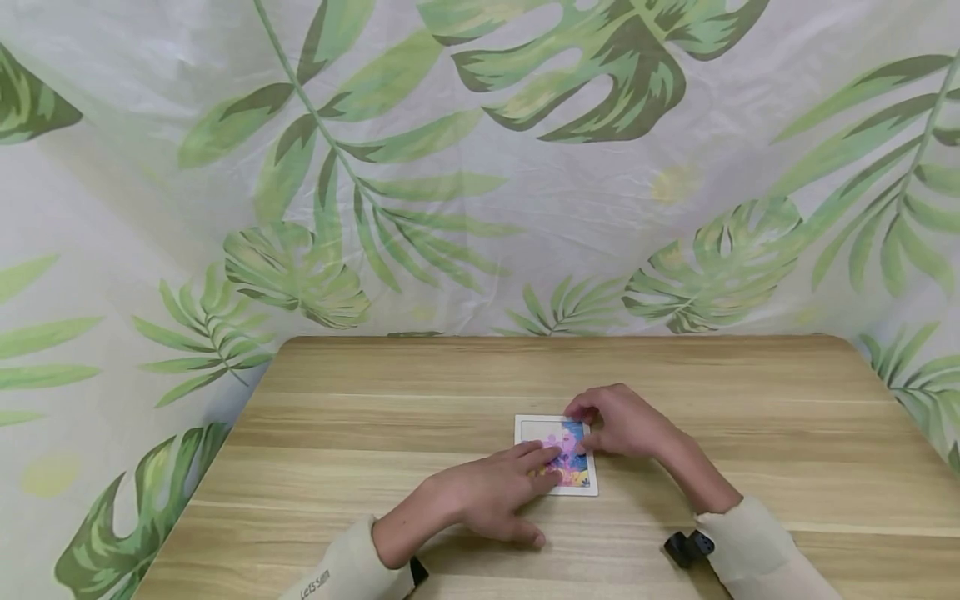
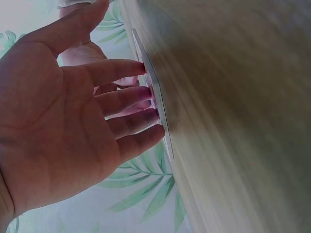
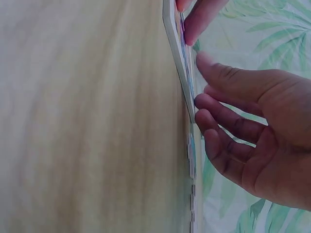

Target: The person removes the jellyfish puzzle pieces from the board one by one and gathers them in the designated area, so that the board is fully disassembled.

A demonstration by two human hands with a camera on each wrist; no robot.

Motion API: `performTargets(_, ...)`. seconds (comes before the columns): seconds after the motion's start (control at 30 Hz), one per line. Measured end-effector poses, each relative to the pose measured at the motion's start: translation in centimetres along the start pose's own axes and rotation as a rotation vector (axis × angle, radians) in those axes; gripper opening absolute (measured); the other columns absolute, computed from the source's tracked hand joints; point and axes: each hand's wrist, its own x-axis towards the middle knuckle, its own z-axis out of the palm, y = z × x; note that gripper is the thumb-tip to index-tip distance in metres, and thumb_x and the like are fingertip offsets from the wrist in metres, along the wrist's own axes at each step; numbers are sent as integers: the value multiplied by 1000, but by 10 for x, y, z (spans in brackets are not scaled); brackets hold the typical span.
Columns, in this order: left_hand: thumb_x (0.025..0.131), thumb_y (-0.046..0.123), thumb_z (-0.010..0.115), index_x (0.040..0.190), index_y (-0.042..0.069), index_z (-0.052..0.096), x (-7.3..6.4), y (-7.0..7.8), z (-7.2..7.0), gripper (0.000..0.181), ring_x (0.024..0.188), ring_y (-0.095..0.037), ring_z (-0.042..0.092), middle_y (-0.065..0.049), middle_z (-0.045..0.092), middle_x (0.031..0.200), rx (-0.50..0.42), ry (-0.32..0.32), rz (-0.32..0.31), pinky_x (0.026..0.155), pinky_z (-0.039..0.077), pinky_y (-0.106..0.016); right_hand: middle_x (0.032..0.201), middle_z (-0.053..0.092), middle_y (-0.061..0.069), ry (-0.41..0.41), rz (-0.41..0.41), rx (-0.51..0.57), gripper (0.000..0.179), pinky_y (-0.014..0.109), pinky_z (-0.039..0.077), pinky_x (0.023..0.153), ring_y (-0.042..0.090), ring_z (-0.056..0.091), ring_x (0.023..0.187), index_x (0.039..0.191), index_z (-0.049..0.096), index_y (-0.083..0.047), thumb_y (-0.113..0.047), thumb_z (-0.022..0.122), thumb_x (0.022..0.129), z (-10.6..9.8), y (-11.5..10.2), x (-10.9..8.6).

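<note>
A small square picture board (image 1: 556, 492) with a white border and a pink, blue and yellow picture on its right side lies flat on the wooden table. Its left part looks pale and plain. The left hand (image 1: 498, 492) rests its spread, nearly straight fingertips on the board, covering part of the picture; its palm stays raised in the left wrist view. At the board's upper right corner is the right hand (image 1: 626, 423), its fingers loosely bent. In the right wrist view, thumb and fingertips stand apart close to the board's edge, and nothing shows between them.
The wooden table (image 1: 360, 417) reaches back to a leaf-patterned cloth (image 1: 420, 250). Several thin flat pieces (image 3: 191, 155) lie beyond the board in the right wrist view. A black device (image 1: 688, 548) is at the right sleeve.
</note>
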Motion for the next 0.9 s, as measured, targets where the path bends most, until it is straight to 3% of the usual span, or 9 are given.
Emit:
performTargets(0.2, 101, 58, 68, 167, 20, 42, 0, -1, 1, 81, 168, -28, 21, -2, 19, 181, 1, -7, 2, 133, 30, -43, 98, 74, -3, 3, 14, 22, 29, 28, 55, 81, 12, 64, 90, 114, 80, -10, -9, 89, 87, 1, 1, 3)
performTargets(0.57, 100, 58, 69, 167, 20, 41, 1, 0, 1, 81, 168, -28, 21, -2, 19, 181, 15, -11, -7, 134, 29, -42, 94, 71, -5, 8, 33, 1, 36, 28, 53, 79, 10, 60, 87, 113, 79, -11, -16, 95, 81, 4, -1, 6)
performTargets(0.9, 101, 56, 69, 167, 19, 42, 1, 0, 0, 81, 167, -28, 21, -3, 19, 181, 16, -6, -1, 134, 30, -41, 93, 72, -4, 16, 15, 4, 26, 26, 53, 77, 9, 61, 85, 111, 79, -10, -10, 89, 87, 5, 1, 7)
